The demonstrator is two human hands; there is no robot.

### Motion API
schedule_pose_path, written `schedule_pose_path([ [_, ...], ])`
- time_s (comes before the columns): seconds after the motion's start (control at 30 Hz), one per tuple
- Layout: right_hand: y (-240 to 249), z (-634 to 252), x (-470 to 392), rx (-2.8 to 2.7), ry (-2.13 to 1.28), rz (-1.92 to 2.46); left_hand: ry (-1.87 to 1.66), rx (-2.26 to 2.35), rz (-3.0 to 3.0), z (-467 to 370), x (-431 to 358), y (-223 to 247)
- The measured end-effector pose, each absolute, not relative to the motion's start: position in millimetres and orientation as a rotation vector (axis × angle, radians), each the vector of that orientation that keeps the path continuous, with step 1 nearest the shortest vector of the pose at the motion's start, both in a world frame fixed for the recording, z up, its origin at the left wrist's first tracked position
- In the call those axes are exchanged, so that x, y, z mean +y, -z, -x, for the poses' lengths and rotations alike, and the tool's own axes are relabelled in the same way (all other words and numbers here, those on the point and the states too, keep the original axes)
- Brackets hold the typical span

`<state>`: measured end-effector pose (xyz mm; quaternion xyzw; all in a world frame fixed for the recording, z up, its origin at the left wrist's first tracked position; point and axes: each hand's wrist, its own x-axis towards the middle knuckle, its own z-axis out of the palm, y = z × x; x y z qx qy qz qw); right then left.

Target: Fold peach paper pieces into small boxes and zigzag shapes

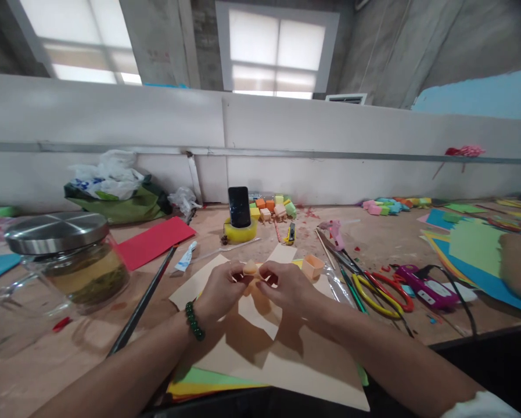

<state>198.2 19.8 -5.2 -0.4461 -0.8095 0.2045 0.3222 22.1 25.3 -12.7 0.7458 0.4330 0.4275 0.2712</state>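
Note:
My left hand [226,285] and my right hand [285,284] meet over the work area, each pinching one side of a small peach-coloured folded paper piece [250,269]. Its exact shape is partly covered by my fingers. Beneath them lie peach paper sheets [316,363], on top of green and yellow sheets. Just right of my right hand stands a small open peach paper box [313,267]. A green bead bracelet [194,321] circles my left wrist.
Left: a glass tea mug [83,267] and red paper [155,241]. Behind: a phone [239,207] on yellow tape [240,231], several small paper boxes [266,205] and a cutter [290,233]. Right: a pink glue gun [332,233], scissors [380,296], a purple power strip [430,288] and another person's hand [519,264].

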Motion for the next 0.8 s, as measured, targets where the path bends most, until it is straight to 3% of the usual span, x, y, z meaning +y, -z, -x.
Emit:
schedule_pose_path([
  [0.37,1.1,-208.0,24.4,-1.962,-0.381,0.704,-1.676,1.054,-2.098,-11.7,21.6,-1.3],
  [0.8,-1.0,-205.1,25.7,-2.029,-0.441,0.680,-1.207,1.065,-2.046,-16.7,20.7,1.1],
])
